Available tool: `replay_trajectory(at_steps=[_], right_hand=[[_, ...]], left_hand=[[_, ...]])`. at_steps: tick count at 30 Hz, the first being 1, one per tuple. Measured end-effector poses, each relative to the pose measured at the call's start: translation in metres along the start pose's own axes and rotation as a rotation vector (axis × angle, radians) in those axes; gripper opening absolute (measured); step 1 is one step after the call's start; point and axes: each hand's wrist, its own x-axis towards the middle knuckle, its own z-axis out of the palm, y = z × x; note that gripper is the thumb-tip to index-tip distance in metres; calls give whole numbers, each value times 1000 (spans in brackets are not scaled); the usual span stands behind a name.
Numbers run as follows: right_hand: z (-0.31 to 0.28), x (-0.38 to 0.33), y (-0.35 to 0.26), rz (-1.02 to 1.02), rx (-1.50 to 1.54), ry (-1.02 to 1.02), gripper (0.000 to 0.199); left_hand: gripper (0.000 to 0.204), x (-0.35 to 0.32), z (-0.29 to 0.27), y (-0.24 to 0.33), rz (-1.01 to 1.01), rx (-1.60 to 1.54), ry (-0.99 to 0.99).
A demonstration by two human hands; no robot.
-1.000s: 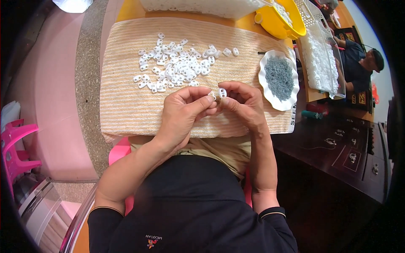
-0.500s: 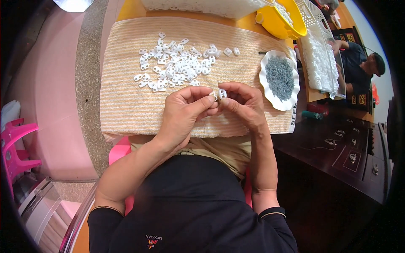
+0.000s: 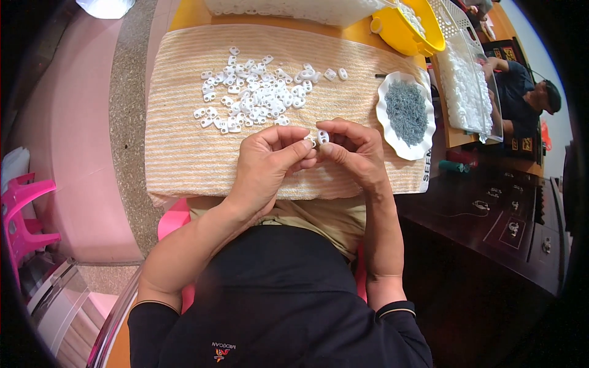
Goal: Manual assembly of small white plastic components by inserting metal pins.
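Note:
My left hand [image 3: 267, 156] pinches a small white plastic piece [image 3: 311, 140], mostly hidden by the thumb and forefinger. Close beside it, a white oval two-hole plastic piece [image 3: 323, 135] is held upright between the thumb and forefinger of my right hand [image 3: 360, 156]. Whether the two pieces touch cannot be made out. Beyond my hands lies a loose pile of similar white two-hole pieces [image 3: 264, 98] on a striped towel [image 3: 178, 135]. To the right, a white wavy-rimmed dish [image 3: 383, 116] holds many fine grey bits [image 3: 406, 113] that look like small springs.
A yellow basin [image 3: 402, 37] and a clear bin [image 3: 294, 11] of white pieces stand at the far side. Another bin [image 3: 469, 98] is at the right, with a person [image 3: 521, 98] beside it. A dark carved table [image 3: 485, 214] lies right; a pink stool [image 3: 27, 208], left.
Both hands keep nearly the same pinch and place. The view has shifted very slightly; the pile and dish look unchanged.

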Motion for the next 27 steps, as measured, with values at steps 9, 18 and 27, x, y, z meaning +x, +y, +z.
replay_trajectory(at_steps=[9, 18, 27], right_hand=[[4, 2, -1, -55, -15, -41, 31], [5, 1, -2, -48, 28, -34, 31], [3, 0, -3, -14, 31, -46, 32]], left_hand=[[15, 0, -1, -3, 10, 12, -15], [16, 0, 1, -1, 5, 8, -2], [16, 0, 0, -3, 1, 6, -18]])
